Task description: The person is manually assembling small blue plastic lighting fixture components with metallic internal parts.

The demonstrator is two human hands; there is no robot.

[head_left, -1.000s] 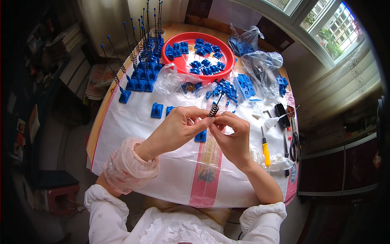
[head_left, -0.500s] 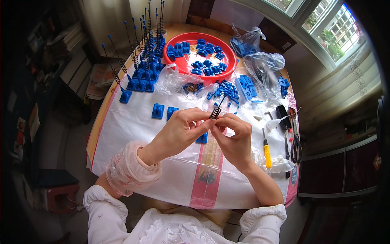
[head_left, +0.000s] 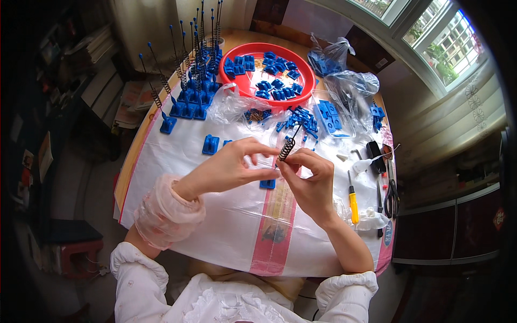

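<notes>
- Nearest the person, the white plastic sheet [head_left: 215, 226] covers the table, and a pink stripe [head_left: 274, 226] with a small dark printed patch runs along it toward the near edge.
- Above the middle of the sheet the left hand [head_left: 229, 167] and right hand [head_left: 307, 177] meet. The coil spring [head_left: 286, 149] on its thin black rod stands out from between their fingertips, tilted up and to the right, its lower end hidden in the grip.
- Both hands are closed: thumbs and forefingers pinch together around the foot of the spring. What else lies between the fingers cannot be made out.
- A small blue plastic piece [head_left: 267, 184] lies on the sheet directly under the hands; two more blue pieces [head_left: 210, 144] lie just left of them.
- To the right, near the table edge, lie a yellow-handled screwdriver [head_left: 353, 200] and dark scissors [head_left: 392, 196].
- Farther off, clear plastic bags [head_left: 344, 86] hold blue parts, and loose blue clips [head_left: 301, 119] are heaped beside them.
- Farthest, a round red tray [head_left: 253, 92] carries blue parts; to its left stands a cluster of finished blue bases with upright spring rods [head_left: 188, 81].
</notes>
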